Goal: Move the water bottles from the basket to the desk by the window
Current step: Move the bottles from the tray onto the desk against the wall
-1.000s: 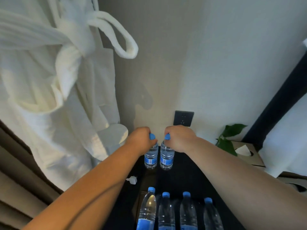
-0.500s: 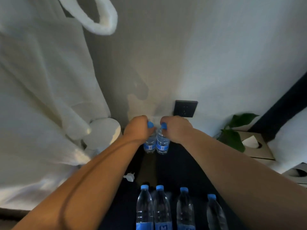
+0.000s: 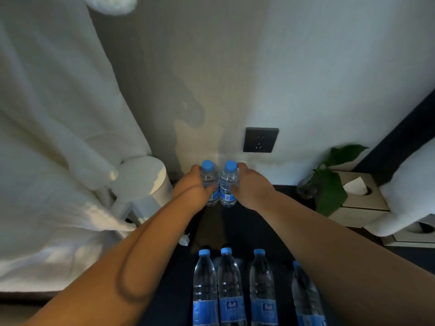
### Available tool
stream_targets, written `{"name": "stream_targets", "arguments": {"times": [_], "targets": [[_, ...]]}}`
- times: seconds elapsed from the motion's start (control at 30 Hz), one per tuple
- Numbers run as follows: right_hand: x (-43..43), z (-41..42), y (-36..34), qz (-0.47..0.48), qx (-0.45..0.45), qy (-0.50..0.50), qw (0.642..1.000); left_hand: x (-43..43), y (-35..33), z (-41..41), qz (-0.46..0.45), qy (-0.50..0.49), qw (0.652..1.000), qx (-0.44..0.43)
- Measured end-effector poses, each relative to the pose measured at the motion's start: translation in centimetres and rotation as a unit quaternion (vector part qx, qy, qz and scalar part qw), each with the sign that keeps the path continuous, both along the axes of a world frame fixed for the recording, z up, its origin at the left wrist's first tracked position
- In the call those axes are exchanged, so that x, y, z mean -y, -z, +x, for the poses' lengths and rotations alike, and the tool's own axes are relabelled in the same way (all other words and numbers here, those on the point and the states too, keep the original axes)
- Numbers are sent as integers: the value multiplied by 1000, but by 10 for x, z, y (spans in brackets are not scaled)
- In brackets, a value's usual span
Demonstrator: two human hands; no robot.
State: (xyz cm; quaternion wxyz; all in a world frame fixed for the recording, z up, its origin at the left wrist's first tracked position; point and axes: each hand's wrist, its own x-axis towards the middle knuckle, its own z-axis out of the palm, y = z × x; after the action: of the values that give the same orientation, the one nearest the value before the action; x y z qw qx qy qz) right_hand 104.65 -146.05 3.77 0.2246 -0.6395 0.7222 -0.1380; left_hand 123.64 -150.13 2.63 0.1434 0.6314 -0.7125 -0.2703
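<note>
Two small water bottles with blue caps stand side by side on the dark desk (image 3: 249, 222) at the wall. My left hand (image 3: 193, 188) is wrapped around the left bottle (image 3: 208, 176), and my right hand (image 3: 250, 187) is wrapped around the right bottle (image 3: 227, 184). Both grips are on the bottle bodies, with the caps showing above my fingers. Several more blue-capped bottles (image 3: 229, 285) stand in a row at the near edge of the desk. No basket is in view.
White fabric (image 3: 58, 137) hangs at the left beside a white cylinder (image 3: 143, 180). A dark wall socket (image 3: 260, 140) sits above the desk. A leafy plant (image 3: 329, 184), a tissue box (image 3: 360, 196) and a small white plug (image 3: 184, 240) are nearby.
My hands slid down from the caps to the bottle bodies, so both blue caps now show. The camera view tilted down and closer to the desk.
</note>
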Motion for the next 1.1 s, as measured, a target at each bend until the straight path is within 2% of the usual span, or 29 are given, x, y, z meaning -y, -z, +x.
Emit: {"name": "stream_targets", "arguments": {"times": [0.07, 0.2, 0.33, 0.57, 0.7, 0.83, 1.0, 1.1], "targets": [[-15, -2, 14, 41, -1, 0, 999, -14, 15, 9, 0, 18, 999, 31], [-47, 2, 37, 124, -69, -54, 988, -41, 43, 25, 24, 60, 992, 108], [-74, 16, 54, 188, -73, -83, 976, -65, 59, 32, 65, 77, 985, 143], [-101, 35, 85, 218, -71, -104, 968, -102, 91, 38, 132, 116, 966, 188], [-102, 42, 107, 218, -80, -97, 968, -115, 106, 39, 171, 116, 964, 165], [-91, 51, 124, 236, -88, -43, 967, -120, 112, 38, 163, 103, 973, 125], [-77, 63, 130, 294, -139, -29, 945, -118, 115, 39, 182, 86, 975, 95], [-74, 65, 127, 326, -130, -25, 936, -115, 114, 39, 194, 90, 972, 94]]}}
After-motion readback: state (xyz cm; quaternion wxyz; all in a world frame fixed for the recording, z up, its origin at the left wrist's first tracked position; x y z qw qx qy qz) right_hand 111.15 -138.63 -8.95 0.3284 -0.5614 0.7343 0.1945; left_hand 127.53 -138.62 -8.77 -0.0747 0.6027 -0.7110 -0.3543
